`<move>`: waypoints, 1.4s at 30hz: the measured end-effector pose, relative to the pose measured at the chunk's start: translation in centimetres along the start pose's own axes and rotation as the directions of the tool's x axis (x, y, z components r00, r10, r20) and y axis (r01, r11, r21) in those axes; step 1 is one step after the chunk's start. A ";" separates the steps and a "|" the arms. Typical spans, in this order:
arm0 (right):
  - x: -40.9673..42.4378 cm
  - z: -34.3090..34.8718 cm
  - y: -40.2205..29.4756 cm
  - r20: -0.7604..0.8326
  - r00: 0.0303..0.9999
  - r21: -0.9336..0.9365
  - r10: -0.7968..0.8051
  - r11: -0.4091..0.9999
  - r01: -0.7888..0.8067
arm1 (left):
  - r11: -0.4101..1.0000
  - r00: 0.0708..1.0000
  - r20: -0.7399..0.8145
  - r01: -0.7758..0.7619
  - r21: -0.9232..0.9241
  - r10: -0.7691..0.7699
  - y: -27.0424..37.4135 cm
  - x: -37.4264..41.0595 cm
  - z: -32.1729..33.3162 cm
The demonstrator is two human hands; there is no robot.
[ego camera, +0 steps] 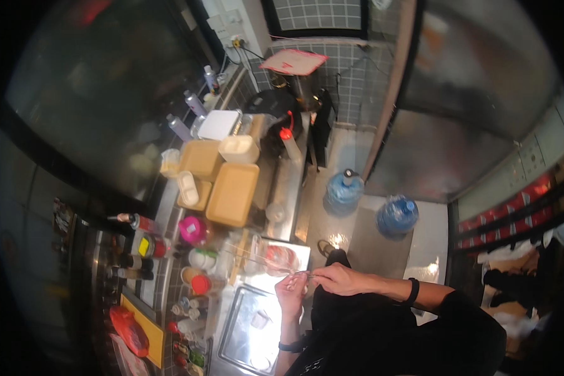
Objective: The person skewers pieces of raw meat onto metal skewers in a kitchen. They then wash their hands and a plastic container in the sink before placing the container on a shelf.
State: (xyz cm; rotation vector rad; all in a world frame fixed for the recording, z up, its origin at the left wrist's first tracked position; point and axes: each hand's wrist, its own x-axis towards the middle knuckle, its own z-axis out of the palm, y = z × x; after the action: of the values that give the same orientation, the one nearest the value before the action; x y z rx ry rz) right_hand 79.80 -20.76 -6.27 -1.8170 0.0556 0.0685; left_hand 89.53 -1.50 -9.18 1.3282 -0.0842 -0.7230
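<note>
My left hand [291,291] and my right hand [339,279] meet in front of my body, fingertips pinched on a small thin object [305,273] between them, too blurred to name. A thin skewer-like stick appears to run leftward from the fingers, over the counter. Just beyond the left hand, pieces of reddish meat [281,258] lie in a clear tray or bag on a white board [302,254]. A metal tray [230,324] rests on the counter beside my left forearm.
Stacked tan food trays [233,194], a squeeze bottle with a red cap [290,143] and a pink-lidded container [193,230] crowd the counter. Seasoning jars line its wall side. Two blue water jugs [343,192] [397,217] stand on the floor.
</note>
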 end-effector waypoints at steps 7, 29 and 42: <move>15.4 -14.0 -3.9 0.229 0.971 -0.092 0.065 0.995 -0.045 | 0.989 0.993 -0.052 -0.107 -0.104 0.102 8.4 15.3 5.0; 103.9 -67.0 -16.7 -0.467 0.829 -0.871 -0.308 0.320 -0.372 | 0.967 -0.023 -0.987 -0.197 0.161 0.159 17.9 18.4 3.6; 106.0 -59.2 -18.1 -0.449 0.739 -0.838 -0.502 0.523 -0.154 | 0.979 -0.217 -0.956 0.008 0.202 0.199 20.9 24.9 7.2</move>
State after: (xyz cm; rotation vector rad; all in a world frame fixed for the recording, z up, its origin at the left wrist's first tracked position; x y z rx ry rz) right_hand 187.85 -73.89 17.57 -2.7515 0.3856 -0.8887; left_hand 114.78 -19.45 3.16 1.6565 1.1591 0.7902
